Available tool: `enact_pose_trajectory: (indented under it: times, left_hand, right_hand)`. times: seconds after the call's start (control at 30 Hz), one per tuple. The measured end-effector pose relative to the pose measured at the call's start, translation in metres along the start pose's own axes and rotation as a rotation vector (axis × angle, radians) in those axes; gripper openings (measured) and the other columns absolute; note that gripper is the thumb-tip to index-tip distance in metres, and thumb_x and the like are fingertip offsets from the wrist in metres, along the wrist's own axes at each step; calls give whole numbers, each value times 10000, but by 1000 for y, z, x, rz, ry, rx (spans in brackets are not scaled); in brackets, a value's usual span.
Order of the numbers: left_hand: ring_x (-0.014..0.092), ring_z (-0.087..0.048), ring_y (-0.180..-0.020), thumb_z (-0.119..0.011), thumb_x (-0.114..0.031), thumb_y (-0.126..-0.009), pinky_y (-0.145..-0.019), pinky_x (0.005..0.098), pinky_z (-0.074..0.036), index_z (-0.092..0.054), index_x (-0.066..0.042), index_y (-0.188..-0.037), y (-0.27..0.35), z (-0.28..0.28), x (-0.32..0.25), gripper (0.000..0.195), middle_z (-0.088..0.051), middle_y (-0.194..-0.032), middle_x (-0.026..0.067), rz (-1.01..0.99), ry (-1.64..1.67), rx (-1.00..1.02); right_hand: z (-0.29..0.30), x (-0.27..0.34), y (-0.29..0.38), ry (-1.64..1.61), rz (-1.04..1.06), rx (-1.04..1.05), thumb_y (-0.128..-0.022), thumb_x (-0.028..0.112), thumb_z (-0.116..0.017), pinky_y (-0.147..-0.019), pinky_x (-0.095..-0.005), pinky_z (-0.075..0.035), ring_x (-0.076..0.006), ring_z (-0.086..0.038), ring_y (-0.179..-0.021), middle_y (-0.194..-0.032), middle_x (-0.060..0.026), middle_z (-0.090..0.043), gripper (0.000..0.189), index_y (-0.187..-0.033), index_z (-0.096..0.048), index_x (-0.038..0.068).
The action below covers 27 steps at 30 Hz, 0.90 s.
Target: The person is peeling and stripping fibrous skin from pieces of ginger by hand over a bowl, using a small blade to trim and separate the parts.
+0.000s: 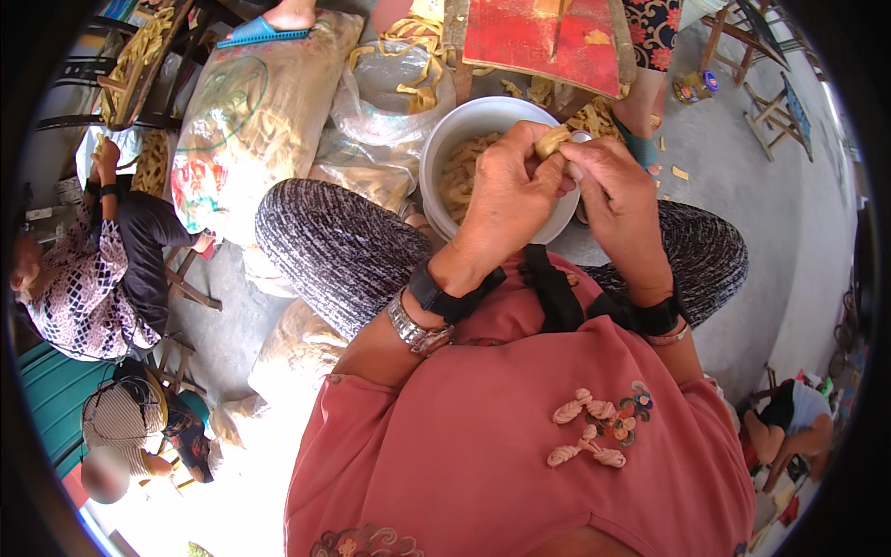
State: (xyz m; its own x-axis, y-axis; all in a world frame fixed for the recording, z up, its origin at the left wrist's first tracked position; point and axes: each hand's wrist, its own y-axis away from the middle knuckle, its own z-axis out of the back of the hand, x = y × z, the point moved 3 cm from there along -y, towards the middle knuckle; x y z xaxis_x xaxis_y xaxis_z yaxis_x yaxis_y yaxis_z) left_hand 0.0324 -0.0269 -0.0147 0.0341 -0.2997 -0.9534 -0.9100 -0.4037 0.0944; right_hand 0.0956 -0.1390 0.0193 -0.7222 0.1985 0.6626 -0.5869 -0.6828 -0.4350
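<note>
A small knotted or folded pale yellow strip [552, 140] is pinched between my fingertips. My left hand [514, 191] grips it from one side, with fingers curled and the thumb pressed near it. On the other side, my right hand [618, 198] meets it with thumb and forefinger. Both hands are over a white plastic bucket [480, 113], which sits between my knees. Inside the bucket lie many short yellowish pieces [456, 174]. My hands and forearms hide part of the bucket's right side.
A red-topped wooden bench [536, 45] stands beyond the bucket. Left of it are an open plastic bag [386, 101] and a bulging sack [243, 111], with a co-worker's blue slipper [261, 31] on it. A jar [696, 87] and a folding stool [783, 115] are at right. Co-workers sit at the sides.
</note>
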Motion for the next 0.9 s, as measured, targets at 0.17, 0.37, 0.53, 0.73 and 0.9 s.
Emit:
enact_pose_trajectory:
  times: [0.17, 0.37, 0.53, 0.73, 0.9]
  left_hand:
    - [132, -641, -757, -459, -12, -941, -660, 234, -535, -517, 51, -1053, 2, 6, 6, 141, -633, -920, 100, 38, 28, 162]
    - [109, -614, -679, -428, 2, -943, -589, 225, -508, -492, -2, -1000, 3, 7, 3, 85, -619, -882, 70, 35, -44, 199]
    - [109, -597, -627, -428, 31, -917, -539, 248, -507, -420, -38, -965, 3, 5, 0, 85, -582, -807, 68, 18, -84, 182]
    - [106, -585, -664, -504, 54, -864, -565, 251, -489, -391, -45, -1038, 4, 2, -3, 230, -573, -845, 88, 16, -226, 222]
    - [53, -564, -743, -507, 76, -875, -587, 206, -454, -398, -32, -1065, 4, -3, 12, 244, -568, -847, 61, -206, -498, 139]
  right_hand:
    - [2, -7, -1, -197, -218, 104, -815, -11, -609, -617, -271, -453, -149, -563, -693, -784, -77, -580, 97, -909, -630, -15]
    - [-9, -22, 8, -608, -524, 117, -835, 14, -628, -600, -184, -452, -52, -539, -717, -827, 8, -567, 193, -1012, -551, 25]
    - [-13, -31, 15, -732, -528, 170, -839, -3, -598, -580, -185, -451, -39, -540, -680, -807, 15, -561, 115, -923, -525, 30]
    - [-21, -45, 16, -608, -498, 35, -838, 43, -597, -550, -193, -442, -32, -533, -654, -769, 9, -557, 88, -876, -518, 33]
    - [-26, -51, 17, -698, -522, 12, -840, 37, -582, -541, -200, -446, -42, -534, -650, -800, -4, -556, 121, -934, -506, 35]
